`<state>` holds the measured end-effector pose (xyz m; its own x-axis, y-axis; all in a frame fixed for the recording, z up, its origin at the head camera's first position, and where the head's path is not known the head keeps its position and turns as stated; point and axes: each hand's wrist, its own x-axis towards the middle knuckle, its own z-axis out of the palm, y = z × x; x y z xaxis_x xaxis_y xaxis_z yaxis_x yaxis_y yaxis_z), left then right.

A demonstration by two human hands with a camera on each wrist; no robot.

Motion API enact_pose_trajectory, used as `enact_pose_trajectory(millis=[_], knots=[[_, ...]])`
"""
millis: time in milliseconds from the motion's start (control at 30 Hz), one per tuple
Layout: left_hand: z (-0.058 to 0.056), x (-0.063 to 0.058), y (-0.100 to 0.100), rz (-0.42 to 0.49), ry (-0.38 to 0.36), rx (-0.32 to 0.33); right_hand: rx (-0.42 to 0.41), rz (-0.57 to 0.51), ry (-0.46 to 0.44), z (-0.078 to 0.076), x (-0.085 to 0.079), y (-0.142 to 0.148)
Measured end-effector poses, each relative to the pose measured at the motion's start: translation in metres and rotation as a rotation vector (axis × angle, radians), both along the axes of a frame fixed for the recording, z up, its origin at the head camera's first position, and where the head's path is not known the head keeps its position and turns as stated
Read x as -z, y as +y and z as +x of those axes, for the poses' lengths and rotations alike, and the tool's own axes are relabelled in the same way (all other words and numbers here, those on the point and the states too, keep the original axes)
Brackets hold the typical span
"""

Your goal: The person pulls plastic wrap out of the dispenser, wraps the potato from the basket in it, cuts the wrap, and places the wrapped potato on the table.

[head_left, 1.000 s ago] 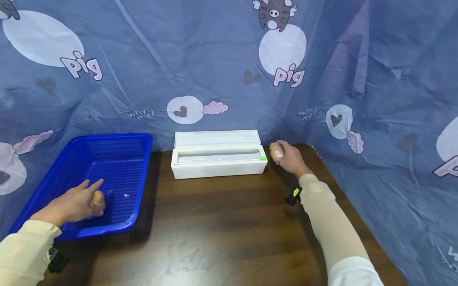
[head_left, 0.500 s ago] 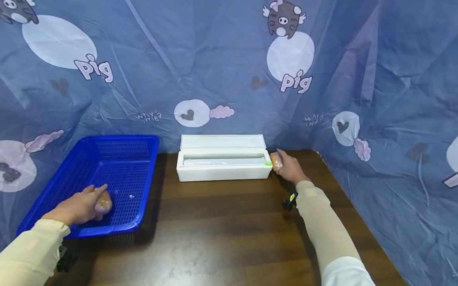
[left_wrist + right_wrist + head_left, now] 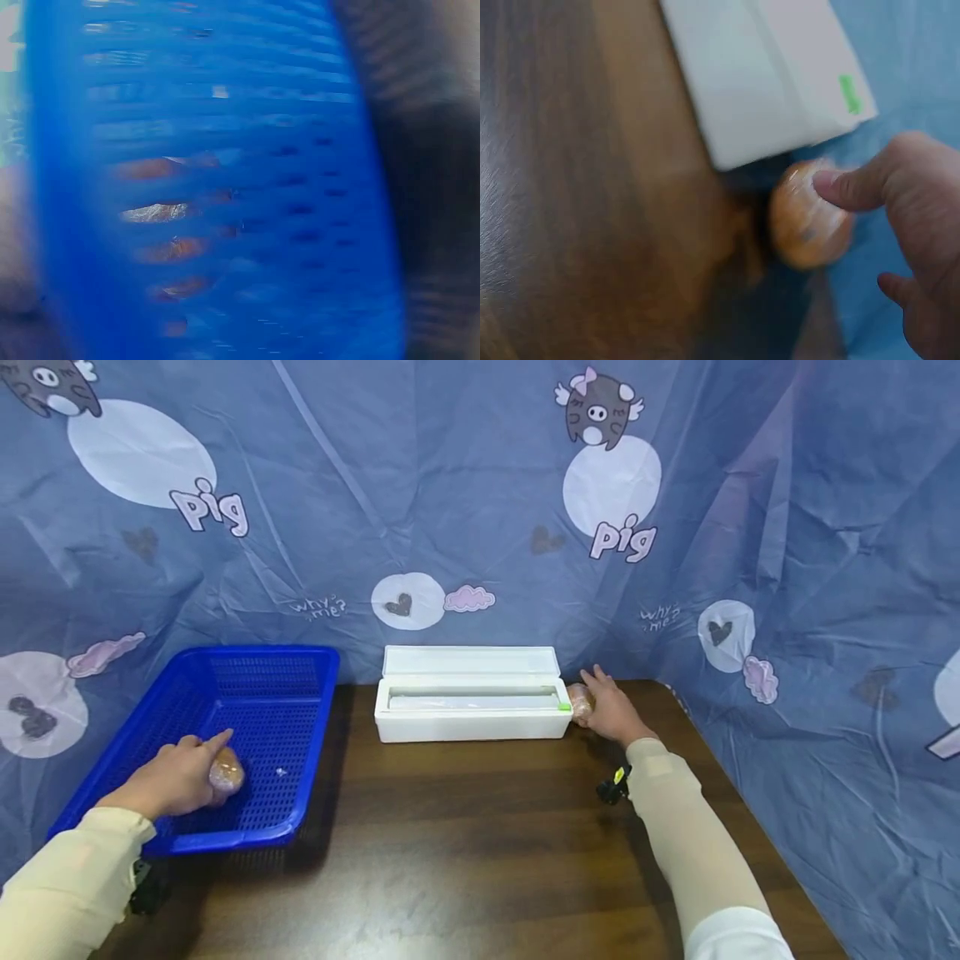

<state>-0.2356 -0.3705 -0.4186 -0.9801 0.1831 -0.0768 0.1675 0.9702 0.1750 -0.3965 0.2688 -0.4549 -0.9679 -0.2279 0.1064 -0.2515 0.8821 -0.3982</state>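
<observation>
My left hand (image 3: 168, 777) is inside the blue basket (image 3: 240, 841), holding a roundish orange-brown item (image 3: 226, 772) in clear plastic wrap. The index finger points forward over it; the thumb is hidden in the head view. Through the basket's slots, the left wrist view shows blurred parts of the wrapped item (image 3: 157, 213). My right hand (image 3: 611, 710) holds a similar wrapped orange-brown item (image 3: 581, 703) by the right end of the white box (image 3: 472, 724). In the right wrist view the thumb presses on this wrapped item (image 3: 810, 217), and the fingers behind it are hidden.
The white box has a long slot and its lid (image 3: 471, 661) stands raised behind. A green tab (image 3: 564, 707) marks its right end. A blue patterned cloth (image 3: 480, 510) hangs behind the brown table (image 3: 465, 835). A small white scrap (image 3: 281, 772) lies in the basket.
My right hand has brought its wrapped item closer to the white box's right end, and its upper fingers have spread. The left hand stays in the basket with its item. The head view has shifted slightly.
</observation>
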Motion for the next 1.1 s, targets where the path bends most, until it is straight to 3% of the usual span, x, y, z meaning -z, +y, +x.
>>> enact_pose_trajectory(millis=[100, 267, 400, 500, 633, 833, 933, 1100], knots=[[-0.010, -0.025, 0.010, -0.014, 0.039, 0.012, 0.019, -0.031, 0.058, 0.004, -0.022, -0.002], [-0.028, -0.078, 0.040, -0.057, 0.111, 0.069, -0.002, -0.105, 0.165, 0.012, -0.057, -0.018], [-0.040, -0.113, 0.080, -0.092, 0.173, 0.150, -0.089, -0.151, 0.237, 0.024, -0.080, -0.043], [-0.046, -0.131, 0.116, -0.110, 0.186, 0.209, -0.190, -0.187, 0.278, 0.035, -0.092, -0.068], [-0.050, -0.144, 0.162, -0.110, 0.140, 0.290, -0.337, -0.274, 0.209, 0.054, -0.103, -0.105], [-0.054, -0.149, 0.212, -0.106, 0.029, 0.355, -0.464, -0.382, -0.061, 0.077, -0.110, -0.150], [-0.058, -0.147, 0.233, -0.110, 0.016, 0.374, -0.442, -0.465, -0.172, 0.083, -0.109, -0.163], [-0.062, -0.143, 0.267, -0.123, 0.017, 0.426, -0.297, -0.738, -0.324, 0.086, -0.100, -0.171]])
